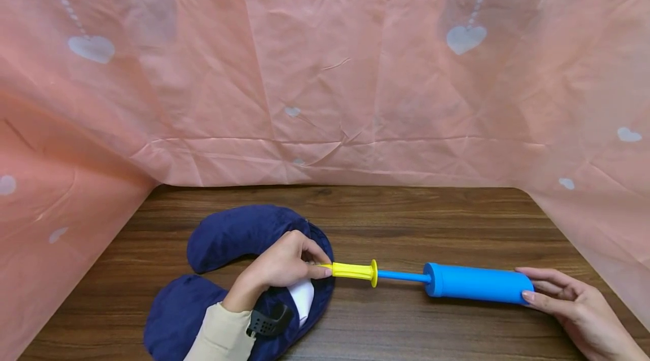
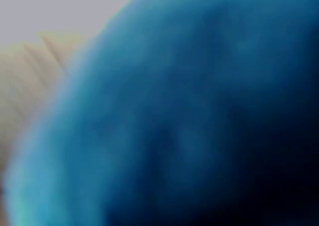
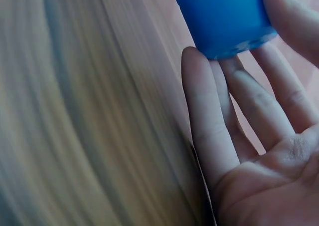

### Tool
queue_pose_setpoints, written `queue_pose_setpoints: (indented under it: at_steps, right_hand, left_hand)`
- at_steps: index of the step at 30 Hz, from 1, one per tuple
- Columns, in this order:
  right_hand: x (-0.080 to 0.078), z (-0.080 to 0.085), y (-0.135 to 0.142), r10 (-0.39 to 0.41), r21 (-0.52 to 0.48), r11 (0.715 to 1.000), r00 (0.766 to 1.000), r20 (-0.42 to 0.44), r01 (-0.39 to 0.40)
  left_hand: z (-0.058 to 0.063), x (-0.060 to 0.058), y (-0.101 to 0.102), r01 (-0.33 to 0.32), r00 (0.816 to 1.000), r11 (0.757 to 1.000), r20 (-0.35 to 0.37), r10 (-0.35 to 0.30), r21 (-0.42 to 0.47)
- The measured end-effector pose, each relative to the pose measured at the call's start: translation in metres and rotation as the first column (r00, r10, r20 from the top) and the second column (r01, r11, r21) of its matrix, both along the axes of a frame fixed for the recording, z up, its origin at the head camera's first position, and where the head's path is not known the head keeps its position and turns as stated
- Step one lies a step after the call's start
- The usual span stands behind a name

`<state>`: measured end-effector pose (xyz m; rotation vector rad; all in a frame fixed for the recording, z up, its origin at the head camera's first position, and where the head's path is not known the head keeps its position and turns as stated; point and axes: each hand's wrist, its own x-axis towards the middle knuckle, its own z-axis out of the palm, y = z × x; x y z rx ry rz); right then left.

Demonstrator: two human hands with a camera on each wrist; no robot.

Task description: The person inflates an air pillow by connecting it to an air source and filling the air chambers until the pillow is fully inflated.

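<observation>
A hand pump lies across the right half of the head view, with a blue barrel (image 1: 477,283), a thin blue rod and a yellow ribbed end piece (image 1: 352,271). My left hand (image 1: 289,262) pinches the yellow tip between thumb and fingers, above a navy U-shaped neck pillow (image 1: 244,231). From an opening along the pillow's curved edge shows a white piece (image 1: 303,298). My right hand (image 1: 576,304) holds the barrel's far end with thumb and fingertips; the right wrist view shows them around the blue end (image 3: 229,21). Blurred navy fabric (image 2: 174,86) fills most of the left wrist view.
The brown wood-grain table (image 1: 406,220) lies beneath everything. Pink sheeting (image 1: 325,67) with white hearts rises at the back and on both sides. A dark wristband (image 1: 271,320) sits on the left wrist, against the pillow.
</observation>
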<state>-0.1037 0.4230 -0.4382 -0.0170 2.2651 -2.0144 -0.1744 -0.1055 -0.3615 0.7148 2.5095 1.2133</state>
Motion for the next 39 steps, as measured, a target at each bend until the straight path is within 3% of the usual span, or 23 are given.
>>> queue_pose_setpoints:
  at_steps: [9,14,21,28,39]
  right_hand:
    - [-0.002,0.001,-0.048,0.001,0.002,1.0,1.0,0.018,-0.001]
    - [-0.003,0.002,-0.072,0.001,0.056,0.998,1.0,0.018,-0.002]
    - [-0.002,0.003,-0.089,0.009,0.077,0.997,0.999,0.046,-0.012]
    - [-0.002,0.004,-0.075,-0.004,0.066,0.998,0.999,0.032,0.002]
    - [-0.004,-0.002,-0.007,-0.017,-0.007,1.0,0.999,-0.033,0.016]
  left_hand:
    - [0.001,0.001,-0.001,0.006,1.0,1.0,-0.014,-0.006,-0.005]
    - [0.001,0.002,-0.001,0.012,1.0,1.0,-0.027,-0.012,-0.01]
    - [0.001,0.002,0.0,0.018,0.999,1.0,-0.035,-0.018,-0.019]
    - [-0.001,0.002,0.003,0.025,0.999,0.999,-0.046,-0.026,-0.024]
    - [-0.001,0.002,0.002,0.001,1.0,1.0,-0.029,-0.002,-0.023]
